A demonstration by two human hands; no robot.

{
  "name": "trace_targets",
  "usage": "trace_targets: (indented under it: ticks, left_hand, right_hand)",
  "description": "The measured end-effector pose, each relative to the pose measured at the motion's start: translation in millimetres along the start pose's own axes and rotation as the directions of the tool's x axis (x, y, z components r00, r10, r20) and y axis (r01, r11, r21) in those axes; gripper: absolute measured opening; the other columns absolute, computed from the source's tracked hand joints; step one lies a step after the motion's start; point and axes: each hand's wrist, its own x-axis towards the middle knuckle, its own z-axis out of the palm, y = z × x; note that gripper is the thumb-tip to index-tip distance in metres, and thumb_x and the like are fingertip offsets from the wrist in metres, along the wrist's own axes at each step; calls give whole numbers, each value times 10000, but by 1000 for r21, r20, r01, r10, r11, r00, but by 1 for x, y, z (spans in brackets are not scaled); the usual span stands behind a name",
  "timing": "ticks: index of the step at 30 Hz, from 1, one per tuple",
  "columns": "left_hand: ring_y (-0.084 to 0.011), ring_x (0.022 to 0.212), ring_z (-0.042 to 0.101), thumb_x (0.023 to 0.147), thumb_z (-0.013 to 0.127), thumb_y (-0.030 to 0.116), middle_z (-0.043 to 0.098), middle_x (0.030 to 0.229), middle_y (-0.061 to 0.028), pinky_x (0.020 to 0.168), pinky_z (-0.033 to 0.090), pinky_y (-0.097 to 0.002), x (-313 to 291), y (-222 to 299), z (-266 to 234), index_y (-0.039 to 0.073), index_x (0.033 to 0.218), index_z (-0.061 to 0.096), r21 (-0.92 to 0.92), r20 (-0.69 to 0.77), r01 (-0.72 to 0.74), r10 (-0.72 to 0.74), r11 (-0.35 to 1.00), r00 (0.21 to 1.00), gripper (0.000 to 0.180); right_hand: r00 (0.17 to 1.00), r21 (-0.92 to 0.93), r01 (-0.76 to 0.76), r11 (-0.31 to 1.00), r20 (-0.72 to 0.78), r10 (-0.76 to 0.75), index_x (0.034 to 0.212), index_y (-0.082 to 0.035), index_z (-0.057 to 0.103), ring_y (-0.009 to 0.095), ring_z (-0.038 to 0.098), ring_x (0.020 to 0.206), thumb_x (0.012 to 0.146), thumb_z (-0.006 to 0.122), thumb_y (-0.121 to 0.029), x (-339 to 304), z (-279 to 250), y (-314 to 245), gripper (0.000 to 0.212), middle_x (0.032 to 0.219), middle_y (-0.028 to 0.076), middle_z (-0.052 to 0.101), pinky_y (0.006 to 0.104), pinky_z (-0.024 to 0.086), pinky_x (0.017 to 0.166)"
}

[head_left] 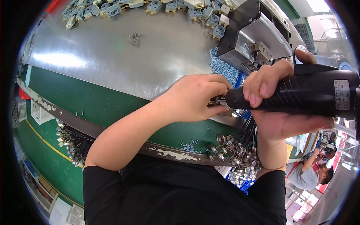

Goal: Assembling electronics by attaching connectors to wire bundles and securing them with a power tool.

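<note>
My right hand (272, 86) is wrapped round a black power screwdriver (311, 92), held level with its narrow end pointing left. That end meets the fingers of my left hand (200, 95), which pinch a small metal part (217, 101); most of the part is hidden by the fingers. Below the screwdriver lies a bundle of black wires (250, 131) with round metal pieces (221, 148) at their ends, beside my right forearm. A pile of small silvery-blue screws (225, 69) lies just beyond both hands.
Grey switch-like housings (172, 5) are heaped along the far edge. Several springs (135, 37) lie on the metal sheet (93, 48). A metal fixture (251, 41) stands far right. Loose screws (189, 146) lie on the green mat near the front edge. Another person (307, 174) works at right.
</note>
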Motion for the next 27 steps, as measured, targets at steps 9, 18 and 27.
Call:
trace_targets:
  ticks: [9, 18, 27]
  left_hand:
    - [-299, 917, 733, 873, 830, 256, 732, 1145, -37, 800, 591, -416, 0, 1, -3, 47, 1013, 716, 5, 43, 33, -33, 999, 999, 276]
    - [-300, 946, 741, 865, 832, 265, 736, 1123, -32, 806, 597, -421, -3, -5, 2, 72, 1020, 725, 21, -33, -13, 14, 1000, 999, 270]
    - [-314, 902, 736, 849, 829, 258, 720, 1034, -45, 770, 587, -449, -1, -6, 4, 87, 992, 714, 16, -23, 11, -10, 1000, 1000, 251]
  right_hand:
    - [996, 24, 47, 999, 71, -49, 1608, -99, 332, 175, 563, 631, 776, 478, -1005, -1, -9, 3, 1239, 858, 60, 551, 366, 503, 637]
    - [915, 240, 153, 959, 333, -229, 1538, -103, 400, 165, 561, 636, 765, 584, -961, 2, -15, 18, 1169, 866, 40, 551, 349, 495, 632]
    - [830, 281, 140, 949, 489, -267, 1432, -111, 474, 160, 559, 636, 754, 660, -919, 10, -20, 20, 1071, 867, 34, 554, 342, 476, 622]
